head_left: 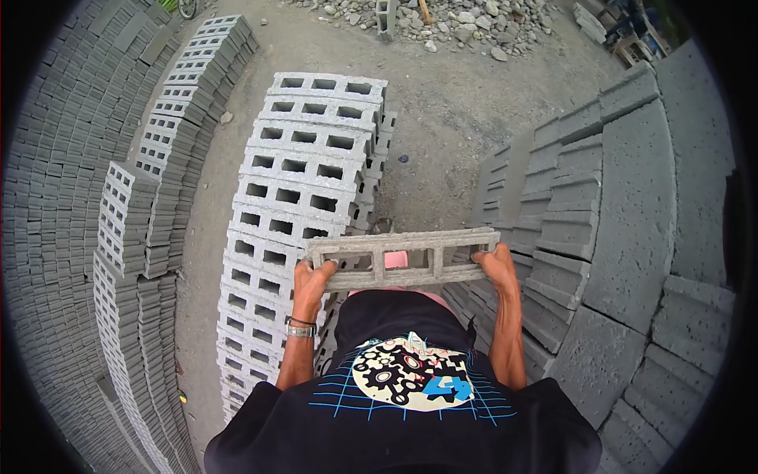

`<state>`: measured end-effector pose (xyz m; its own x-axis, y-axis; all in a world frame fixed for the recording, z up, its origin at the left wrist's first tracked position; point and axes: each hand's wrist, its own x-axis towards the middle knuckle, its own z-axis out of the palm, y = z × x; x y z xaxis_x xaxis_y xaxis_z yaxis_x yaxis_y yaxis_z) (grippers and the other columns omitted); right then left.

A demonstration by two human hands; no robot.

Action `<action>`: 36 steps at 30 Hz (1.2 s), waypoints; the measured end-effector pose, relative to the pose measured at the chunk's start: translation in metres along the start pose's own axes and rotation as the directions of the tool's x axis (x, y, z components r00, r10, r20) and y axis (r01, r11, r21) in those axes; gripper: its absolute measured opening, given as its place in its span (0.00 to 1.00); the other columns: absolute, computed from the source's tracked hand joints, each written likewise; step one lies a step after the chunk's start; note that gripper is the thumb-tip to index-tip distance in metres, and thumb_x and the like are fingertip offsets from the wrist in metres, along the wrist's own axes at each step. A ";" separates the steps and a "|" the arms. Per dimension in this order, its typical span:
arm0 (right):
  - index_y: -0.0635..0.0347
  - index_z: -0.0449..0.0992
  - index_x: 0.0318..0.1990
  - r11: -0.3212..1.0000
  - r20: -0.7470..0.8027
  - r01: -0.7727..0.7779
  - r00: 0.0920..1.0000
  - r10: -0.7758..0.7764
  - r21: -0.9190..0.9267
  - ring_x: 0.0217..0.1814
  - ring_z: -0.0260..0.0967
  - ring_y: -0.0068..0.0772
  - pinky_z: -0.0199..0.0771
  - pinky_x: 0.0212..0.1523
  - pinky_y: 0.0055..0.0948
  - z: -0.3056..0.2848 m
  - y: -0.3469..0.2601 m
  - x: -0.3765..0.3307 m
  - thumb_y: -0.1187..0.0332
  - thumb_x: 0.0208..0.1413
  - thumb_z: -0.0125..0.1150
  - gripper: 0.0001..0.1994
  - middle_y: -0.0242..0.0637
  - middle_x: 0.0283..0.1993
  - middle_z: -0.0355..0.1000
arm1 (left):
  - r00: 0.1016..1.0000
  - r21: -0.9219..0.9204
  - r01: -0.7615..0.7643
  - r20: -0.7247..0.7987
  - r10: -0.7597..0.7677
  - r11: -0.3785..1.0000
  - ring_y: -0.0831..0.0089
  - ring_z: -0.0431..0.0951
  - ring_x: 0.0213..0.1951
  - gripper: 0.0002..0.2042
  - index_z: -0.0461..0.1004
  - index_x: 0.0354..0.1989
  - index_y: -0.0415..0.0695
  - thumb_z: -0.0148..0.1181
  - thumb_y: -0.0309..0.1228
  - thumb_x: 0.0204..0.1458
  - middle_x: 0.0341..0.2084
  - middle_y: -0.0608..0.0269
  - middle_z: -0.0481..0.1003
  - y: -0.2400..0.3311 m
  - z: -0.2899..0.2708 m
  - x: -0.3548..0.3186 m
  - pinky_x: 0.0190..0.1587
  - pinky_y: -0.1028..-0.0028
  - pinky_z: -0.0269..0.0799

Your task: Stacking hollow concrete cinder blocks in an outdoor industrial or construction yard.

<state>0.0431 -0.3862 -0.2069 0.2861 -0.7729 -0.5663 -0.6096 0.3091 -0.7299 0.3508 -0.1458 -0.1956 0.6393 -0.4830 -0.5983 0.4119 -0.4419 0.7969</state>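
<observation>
A grey hollow concrete block [379, 258] is held level in front of my body, its three openings facing up. My left hand [313, 278] grips its left end, with the thumb hooked over the edge of the end opening. At the right end, my right hand [497, 267] is closed round the block the same way. Just left of the held block runs a long row of hollow blocks [294, 164], stacked side by side with their openings up. The undersides of my fingers are hidden by the block.
Tall stacks of grey blocks [632, 213] stand close on my right. More block rows [162, 134] and a high block wall [59, 182] line the left. Beyond the dirt ground [450, 118] lies a heap of stones [474, 20], with a single block [385, 17] upright beside it.
</observation>
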 end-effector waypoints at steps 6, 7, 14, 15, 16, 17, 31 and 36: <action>0.75 0.79 0.43 1.000 -0.038 0.003 0.999 -0.002 0.022 0.39 0.72 0.33 0.71 0.45 0.33 -0.046 -0.041 0.139 0.75 0.43 0.61 0.17 0.42 0.39 0.78 | 0.993 0.116 -0.115 0.004 0.115 0.987 0.75 0.75 0.32 0.15 0.78 0.40 0.30 0.59 0.27 0.44 0.31 0.59 0.79 0.064 0.098 0.123 0.37 0.72 0.72; 0.76 0.79 0.42 0.997 -0.050 0.031 0.998 -0.027 0.065 0.39 0.72 0.33 0.71 0.45 0.32 -0.056 -0.048 0.155 0.75 0.42 0.62 0.17 0.42 0.38 0.78 | 0.993 0.158 -0.118 0.028 0.115 0.980 0.74 0.76 0.32 0.17 0.78 0.40 0.29 0.60 0.28 0.43 0.31 0.57 0.80 0.076 0.110 0.144 0.37 0.72 0.73; 0.73 0.78 0.42 0.996 -0.150 -0.026 0.988 0.039 0.086 0.39 0.72 0.35 0.70 0.45 0.32 -0.134 -0.121 0.271 0.72 0.39 0.65 0.19 0.43 0.39 0.77 | 0.989 0.351 -0.150 0.046 0.143 0.924 0.61 0.81 0.30 0.22 0.77 0.36 0.27 0.64 0.36 0.40 0.26 0.44 0.79 0.192 0.215 0.246 0.36 0.65 0.75; 0.73 0.77 0.42 0.994 -0.178 0.004 0.984 0.016 0.111 0.39 0.71 0.35 0.70 0.46 0.32 -0.144 -0.128 0.292 0.72 0.39 0.65 0.19 0.43 0.39 0.76 | 0.989 0.343 -0.143 0.025 0.143 0.928 0.61 0.81 0.30 0.22 0.77 0.36 0.27 0.64 0.36 0.40 0.26 0.44 0.79 0.205 0.229 0.262 0.36 0.65 0.75; 0.73 0.75 0.43 0.996 -0.172 -0.029 0.984 0.043 0.082 0.40 0.71 0.36 0.69 0.47 0.33 -0.154 -0.135 0.312 0.71 0.39 0.66 0.21 0.44 0.40 0.75 | 0.990 0.371 -0.143 0.036 0.139 0.918 0.58 0.81 0.31 0.22 0.76 0.36 0.26 0.64 0.37 0.39 0.26 0.42 0.79 0.215 0.241 0.276 0.37 0.64 0.75; 0.73 0.75 0.43 0.997 -0.153 -0.027 0.987 0.037 0.071 0.40 0.71 0.36 0.69 0.47 0.33 -0.160 -0.151 0.334 0.71 0.39 0.66 0.21 0.44 0.40 0.75 | 0.990 0.399 -0.138 0.048 0.130 0.906 0.55 0.82 0.31 0.23 0.76 0.36 0.26 0.64 0.38 0.39 0.26 0.40 0.79 0.230 0.254 0.289 0.37 0.63 0.75; 0.72 0.75 0.41 0.967 0.016 -0.021 1.000 0.026 -0.252 0.36 0.69 0.35 0.68 0.43 0.32 -0.159 -0.349 0.612 0.72 0.38 0.66 0.19 0.42 0.39 0.75 | 0.977 0.163 0.028 -0.213 0.007 0.986 0.72 0.71 0.23 0.16 0.75 0.29 0.28 0.63 0.34 0.41 0.18 0.59 0.72 0.328 0.305 0.451 0.26 0.67 0.68; 0.68 0.78 0.39 0.942 0.235 0.135 0.970 -0.062 -0.308 0.36 0.70 0.30 0.68 0.43 0.31 -0.081 -0.456 0.709 0.74 0.39 0.64 0.16 0.35 0.36 0.76 | 0.920 0.054 0.134 -0.378 -0.104 0.989 0.67 0.76 0.27 0.19 0.77 0.33 0.27 0.64 0.35 0.41 0.23 0.52 0.77 0.337 0.278 0.525 0.32 0.66 0.72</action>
<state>0.4637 -1.1201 -0.2441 0.4890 -0.6384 -0.5944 -0.7635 0.0162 -0.6456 0.6450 -0.7582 -0.2644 0.7906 -0.1129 -0.6018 0.4580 -0.5433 0.7036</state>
